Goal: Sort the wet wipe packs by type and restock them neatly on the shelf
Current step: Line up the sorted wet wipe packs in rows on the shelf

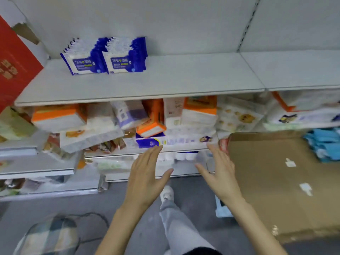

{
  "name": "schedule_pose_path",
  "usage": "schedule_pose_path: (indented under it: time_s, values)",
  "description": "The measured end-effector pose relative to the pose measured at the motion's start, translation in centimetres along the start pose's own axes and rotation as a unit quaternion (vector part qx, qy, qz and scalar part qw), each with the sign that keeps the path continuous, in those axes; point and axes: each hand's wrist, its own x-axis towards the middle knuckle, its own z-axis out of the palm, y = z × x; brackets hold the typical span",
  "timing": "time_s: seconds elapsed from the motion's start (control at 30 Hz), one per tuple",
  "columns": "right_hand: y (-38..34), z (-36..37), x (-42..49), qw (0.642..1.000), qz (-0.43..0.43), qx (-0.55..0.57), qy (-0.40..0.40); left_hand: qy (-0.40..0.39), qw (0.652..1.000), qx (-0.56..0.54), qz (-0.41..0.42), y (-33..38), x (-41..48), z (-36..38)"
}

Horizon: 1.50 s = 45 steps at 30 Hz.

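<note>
Empty, fingers spread, left hand and right hand reach toward twelve o'clock, probably to grip the purple-labelled pack.

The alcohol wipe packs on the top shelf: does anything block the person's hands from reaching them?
Nothing visible does. The left hand and right hand hover open below the top shelf, and the board in front of the two rows of alcohol wipe packs holds nothing.
</note>
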Motion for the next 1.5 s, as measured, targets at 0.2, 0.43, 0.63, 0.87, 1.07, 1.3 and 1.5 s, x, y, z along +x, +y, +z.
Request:
schedule_pose_path:
  time_s: [0.2, 0.43, 0.63, 0.87, 1.07, 1.3, 1.5]
  values:
    - [3.7, -7.3, -6.9, 0.997, 0.046, -0.014, 0.068, -0.025, 0.999, -0.04, 0.015, 7.2, -4.2, 1.1]
    - [9.9, -13.4, -10.9, 0.991, 0.098, 0.015, 0.086, -0.042, 0.996, -0.085, 0.003, 14.7, -6.1, 5.4]
    - [20.0, -20.6, -12.8, 0.987, 0.128, 0.034, 0.094, -0.089, 0.987, -0.133, -0.016, 23.3, -6.6, 16.1]
    - [37.5, -35.6, -15.0, 0.977, 0.186, -0.001, 0.104, -0.135, 0.982, -0.13, -0.031, 37.5, -6.2, 32.1]
    - [46.6, -45.0, -15.7, 0.955, 0.253, 0.035, 0.154, -0.203, 0.97, -0.131, -0.01, 46.5, -5.1, 39.1]
    - [52.8, -46.3, -11.6, 0.957, 0.256, 0.068, 0.121, -0.197, 0.975, -0.099, -0.016, 49.2, 0.1, 44.8]
    - [58.6, -47.4, -5.2, 0.967, 0.248, 0.056, 0.024, -0.2, 0.968, -0.116, -0.097, 50.7, 4.8, 51.4]
